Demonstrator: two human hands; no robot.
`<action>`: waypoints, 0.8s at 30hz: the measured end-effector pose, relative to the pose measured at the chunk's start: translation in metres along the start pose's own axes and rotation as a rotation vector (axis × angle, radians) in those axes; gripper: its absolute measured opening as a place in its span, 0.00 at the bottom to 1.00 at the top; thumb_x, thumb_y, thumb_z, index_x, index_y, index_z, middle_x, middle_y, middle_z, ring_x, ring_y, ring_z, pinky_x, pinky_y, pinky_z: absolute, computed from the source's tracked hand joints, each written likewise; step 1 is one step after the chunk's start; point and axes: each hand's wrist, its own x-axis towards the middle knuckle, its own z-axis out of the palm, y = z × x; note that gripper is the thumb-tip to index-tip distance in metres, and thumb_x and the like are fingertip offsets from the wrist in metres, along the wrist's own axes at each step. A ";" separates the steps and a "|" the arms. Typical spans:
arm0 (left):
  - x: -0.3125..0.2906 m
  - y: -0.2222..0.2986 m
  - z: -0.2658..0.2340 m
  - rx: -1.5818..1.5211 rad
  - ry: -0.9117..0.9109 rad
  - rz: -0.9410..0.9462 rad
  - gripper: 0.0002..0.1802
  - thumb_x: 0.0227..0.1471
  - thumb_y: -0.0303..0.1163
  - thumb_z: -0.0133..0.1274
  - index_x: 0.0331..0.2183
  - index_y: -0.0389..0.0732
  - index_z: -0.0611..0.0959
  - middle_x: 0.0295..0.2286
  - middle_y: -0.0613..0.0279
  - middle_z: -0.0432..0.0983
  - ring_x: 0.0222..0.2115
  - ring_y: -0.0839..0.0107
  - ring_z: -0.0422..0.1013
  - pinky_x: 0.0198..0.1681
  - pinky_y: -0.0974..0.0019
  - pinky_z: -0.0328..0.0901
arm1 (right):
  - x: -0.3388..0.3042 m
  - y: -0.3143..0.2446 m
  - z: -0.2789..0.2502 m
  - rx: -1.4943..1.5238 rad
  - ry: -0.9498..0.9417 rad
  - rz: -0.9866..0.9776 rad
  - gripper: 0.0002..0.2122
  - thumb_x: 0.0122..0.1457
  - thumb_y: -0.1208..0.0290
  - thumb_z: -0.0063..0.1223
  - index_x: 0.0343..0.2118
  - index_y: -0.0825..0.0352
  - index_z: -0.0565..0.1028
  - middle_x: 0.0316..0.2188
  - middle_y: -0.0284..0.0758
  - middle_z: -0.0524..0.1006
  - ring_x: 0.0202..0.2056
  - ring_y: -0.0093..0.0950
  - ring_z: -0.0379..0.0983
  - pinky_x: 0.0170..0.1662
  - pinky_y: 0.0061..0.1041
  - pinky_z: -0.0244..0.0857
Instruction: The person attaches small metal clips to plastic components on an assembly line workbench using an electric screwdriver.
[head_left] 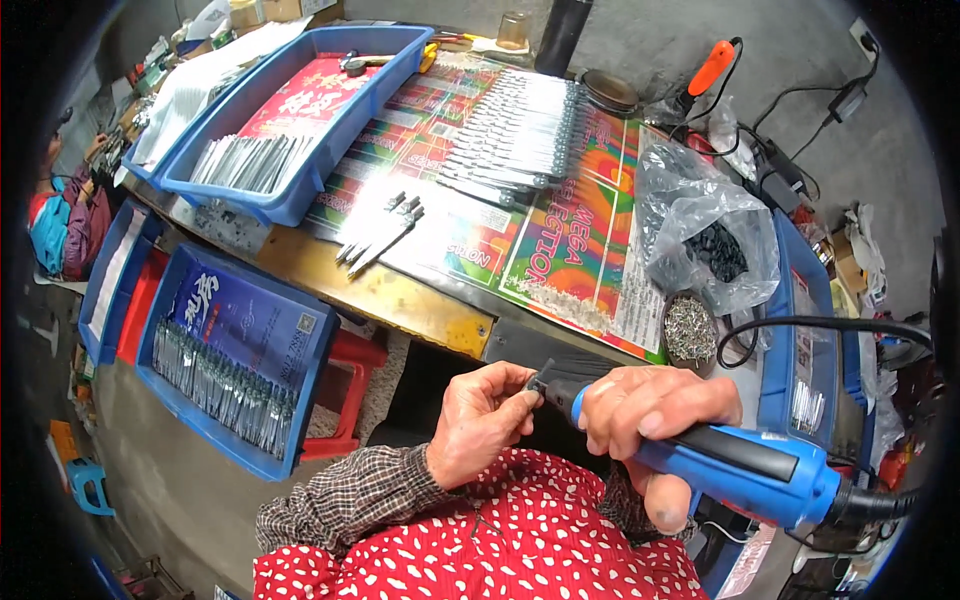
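Observation:
My right hand [650, 405] grips a blue and black corded electric screwdriver [740, 475], its nose pointing left over my lap. At that nose, my left hand [478, 418] pinches a small dark part [541, 377] between thumb and fingertips; its exact kind is hard to make out. Beyond the hands, a few slim pieces with dark ends [383, 235] lie near the table edge. Farther back are rows of similar silvery pieces [515, 135]. Right of them, a clear plastic bag [690, 215] holds black parts [716, 250], and a round bowl [668, 340] contains small metal fasteners [692, 325].
Blue trays of slim pieces stand on the table [300, 190], lower left [285, 455] and at right [780, 385]. A red stool [355, 370] supports the lower one. Black cable [850, 323] loops at right; an orange-handled tool [710, 68] stands behind. Another person [75, 220] is far left.

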 end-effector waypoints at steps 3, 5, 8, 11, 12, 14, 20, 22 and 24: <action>0.001 0.007 0.004 0.059 -0.009 0.031 0.06 0.50 0.23 0.47 0.33 0.32 0.75 0.21 0.67 0.72 0.17 0.86 0.65 0.15 0.83 0.58 | 0.002 -0.005 -0.002 -0.026 -0.017 -0.058 0.26 0.45 0.52 0.59 0.35 0.69 0.62 0.17 0.35 0.69 0.16 0.28 0.67 0.19 0.28 0.64; 0.003 0.009 0.001 0.085 0.003 0.053 0.06 0.50 0.23 0.47 0.32 0.32 0.75 0.21 0.66 0.72 0.16 0.86 0.65 0.14 0.82 0.58 | 0.001 -0.003 -0.001 -0.067 -0.025 -0.077 0.26 0.46 0.52 0.59 0.35 0.69 0.62 0.17 0.35 0.69 0.16 0.28 0.68 0.19 0.28 0.64; 0.011 0.010 -0.002 0.111 0.059 0.123 0.04 0.51 0.23 0.46 0.31 0.32 0.73 0.21 0.66 0.71 0.16 0.85 0.66 0.12 0.83 0.57 | -0.001 -0.008 0.002 0.067 0.044 -0.076 0.26 0.37 0.66 0.68 0.37 0.73 0.65 0.19 0.39 0.71 0.21 0.31 0.69 0.26 0.33 0.63; 0.016 0.019 -0.008 0.146 0.040 0.129 0.04 0.50 0.23 0.46 0.30 0.32 0.73 0.21 0.65 0.71 0.16 0.84 0.66 0.13 0.81 0.58 | -0.003 -0.009 0.000 0.089 0.073 -0.080 0.26 0.38 0.66 0.67 0.36 0.73 0.65 0.20 0.39 0.71 0.20 0.31 0.69 0.25 0.33 0.63; 0.019 0.021 -0.010 0.329 0.102 0.260 0.04 0.50 0.22 0.47 0.30 0.31 0.74 0.21 0.65 0.71 0.15 0.83 0.67 0.14 0.79 0.59 | -0.004 -0.008 -0.001 0.101 0.097 -0.085 0.25 0.38 0.66 0.67 0.36 0.73 0.65 0.20 0.40 0.71 0.20 0.31 0.69 0.25 0.33 0.63; 0.023 0.035 -0.016 0.654 0.240 0.435 0.03 0.46 0.21 0.49 0.28 0.32 0.74 0.21 0.59 0.73 0.17 0.74 0.70 0.19 0.71 0.63 | -0.005 -0.006 -0.007 0.101 0.064 -0.079 0.25 0.40 0.67 0.66 0.38 0.73 0.65 0.21 0.40 0.71 0.22 0.31 0.69 0.27 0.33 0.63; 0.056 0.052 -0.064 1.389 0.630 0.858 0.04 0.39 0.25 0.55 0.24 0.40 0.76 0.23 0.57 0.70 0.26 0.57 0.68 0.29 0.60 0.62 | -0.008 -0.003 -0.008 -0.034 0.235 -0.029 0.23 0.48 0.55 0.58 0.35 0.68 0.61 0.18 0.34 0.68 0.18 0.27 0.67 0.23 0.29 0.64; 0.066 0.058 -0.078 1.502 0.665 0.922 0.05 0.39 0.26 0.55 0.25 0.41 0.77 0.23 0.59 0.70 0.27 0.58 0.68 0.30 0.60 0.62 | -0.008 -0.004 -0.011 -0.050 0.266 -0.022 0.23 0.48 0.55 0.59 0.34 0.68 0.62 0.17 0.33 0.68 0.17 0.27 0.67 0.22 0.27 0.64; 0.072 0.062 -0.088 1.567 0.689 0.922 0.05 0.39 0.27 0.53 0.26 0.42 0.78 0.23 0.59 0.70 0.28 0.58 0.68 0.32 0.60 0.62 | -0.014 -0.001 -0.019 0.103 0.255 -0.034 0.23 0.45 0.67 0.63 0.39 0.70 0.62 0.22 0.38 0.70 0.23 0.30 0.68 0.29 0.31 0.63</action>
